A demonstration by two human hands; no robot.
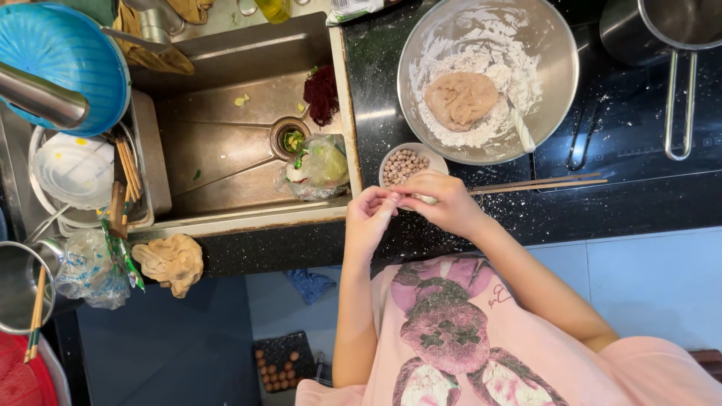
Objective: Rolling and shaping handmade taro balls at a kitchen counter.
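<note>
Both hands, left hand (370,218) and right hand (444,201), pinch together at the counter (602,207) edge beside the small bowl of chickpeas (402,164), perhaps holding one.

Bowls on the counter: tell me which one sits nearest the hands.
The small white bowl of round beans, right above the hands; the big steel mixing bowl with dough lies farther back.

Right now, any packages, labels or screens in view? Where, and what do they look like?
Packet: top edge above the sink, white with a barcode label, mostly cut off.
Green wrappers: left counter beside a clear plastic bag, narrow, green and white.
Egg tray: floor below the counter, dark, brown eggs.
No screens.
</note>
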